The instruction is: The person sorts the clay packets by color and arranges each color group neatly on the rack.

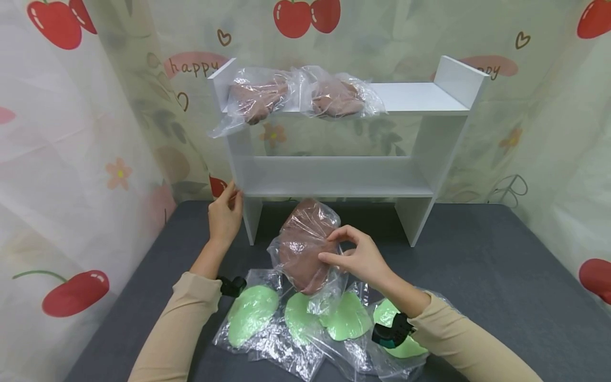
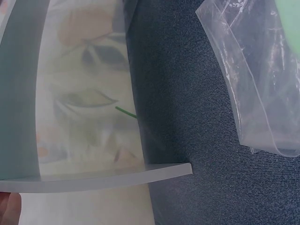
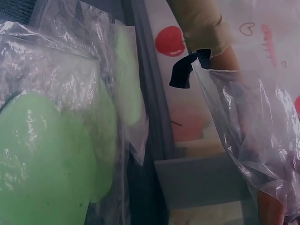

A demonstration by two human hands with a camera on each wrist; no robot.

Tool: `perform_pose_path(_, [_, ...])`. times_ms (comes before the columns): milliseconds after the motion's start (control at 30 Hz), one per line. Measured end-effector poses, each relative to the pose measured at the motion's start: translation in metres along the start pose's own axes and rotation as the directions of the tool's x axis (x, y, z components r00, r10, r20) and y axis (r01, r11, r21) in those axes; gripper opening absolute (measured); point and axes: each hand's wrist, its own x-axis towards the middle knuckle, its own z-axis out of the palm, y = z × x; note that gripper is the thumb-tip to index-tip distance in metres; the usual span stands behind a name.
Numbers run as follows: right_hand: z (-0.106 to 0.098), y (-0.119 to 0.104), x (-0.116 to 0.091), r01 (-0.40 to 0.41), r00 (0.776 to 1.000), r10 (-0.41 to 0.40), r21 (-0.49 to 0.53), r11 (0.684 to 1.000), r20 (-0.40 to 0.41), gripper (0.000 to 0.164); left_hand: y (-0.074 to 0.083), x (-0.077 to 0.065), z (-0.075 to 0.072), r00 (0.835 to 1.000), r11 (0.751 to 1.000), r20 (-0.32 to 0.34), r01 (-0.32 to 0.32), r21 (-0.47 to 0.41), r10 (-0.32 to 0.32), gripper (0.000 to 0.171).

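A clear plastic bag with a brown, flat, rounded piece (image 1: 303, 249) inside hangs in front of the white shelf (image 1: 334, 178). My right hand (image 1: 360, 254) pinches this bag at its right side, thumb and forefinger on the plastic. In the right wrist view the clear bag (image 3: 253, 122) fills the right side. At the shelf's left side panel, level with the middle board, my left hand (image 1: 225, 215) grips the front edge with bent fingers. Only a fingertip (image 2: 10, 208) of it shows in the left wrist view, against the panel's outer face.
Several clear bags with green flat pieces (image 1: 253, 315) lie on the dark table (image 1: 506, 276) below the hands. Two bagged brown pieces (image 1: 336, 98) sit on the shelf's top board, toward its left. Printed curtains (image 1: 119, 106) surround the table; a cable (image 1: 513, 188) hangs at the back right.
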Motion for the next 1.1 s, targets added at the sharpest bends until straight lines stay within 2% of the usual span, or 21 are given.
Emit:
perform_pose_path(167, [-0.005, -0.009, -0.005, 0.034, 0.999, -0.034, -0.008, 0.999, -0.014, 0.033, 0.001, 0.0, -0.001, 1.0, 1.0, 0.016, 0.019, -0.001, -0.019, 0.039])
perform_pose_path(533, [-0.022, -0.028, -0.01, 0.099, 0.993, -0.101, -0.038, 0.994, -0.055, 0.031, 0.0, 0.0, -0.001, 1.0, 1.0, 0.017, 0.007, 0.004, -0.007, 0.039])
perform_pose_path(1100, [-0.054, -0.065, -0.025, 0.118, 0.985, -0.125, -0.058, 0.991, -0.122, 0.029, 0.001, 0.0, -0.001, 1.0, 1.0, 0.029, 0.009, -0.001, -0.009, 0.039])
